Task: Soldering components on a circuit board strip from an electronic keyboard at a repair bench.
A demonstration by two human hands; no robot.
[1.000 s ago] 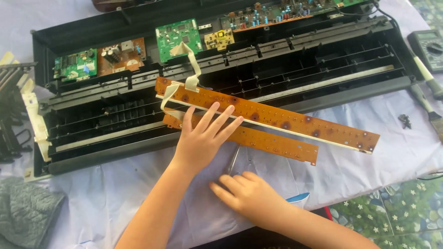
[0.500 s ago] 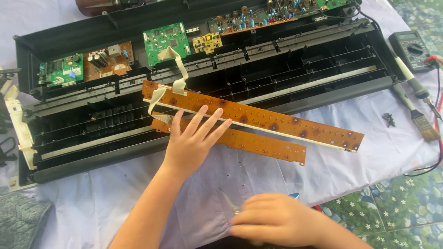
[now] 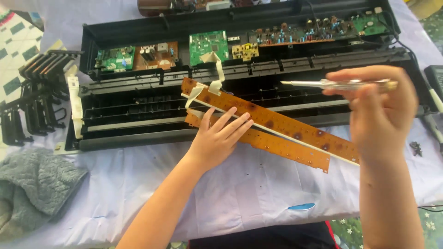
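Pale cloth covers the desk (image 3: 240,198), where an opened black keyboard case (image 3: 138,124) lies with green circuit boards (image 3: 208,46) along its far edge. Two long brown circuit strips (image 3: 277,133) rest slanted across its front rail. Left hand (image 3: 217,140) lies flat on them, fingers (image 3: 230,121) spread. Right hand (image 3: 383,108) is raised, pinching what looks like a clear-handled screwdriver (image 3: 337,84), blurred.

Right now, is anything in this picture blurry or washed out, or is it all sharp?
In the head view, the right hand and the screwdriver it holds are motion-blurred; the left hand and brown circuit strips look sharp; lighting is soft and even, with the white cloth bright but not glaring.
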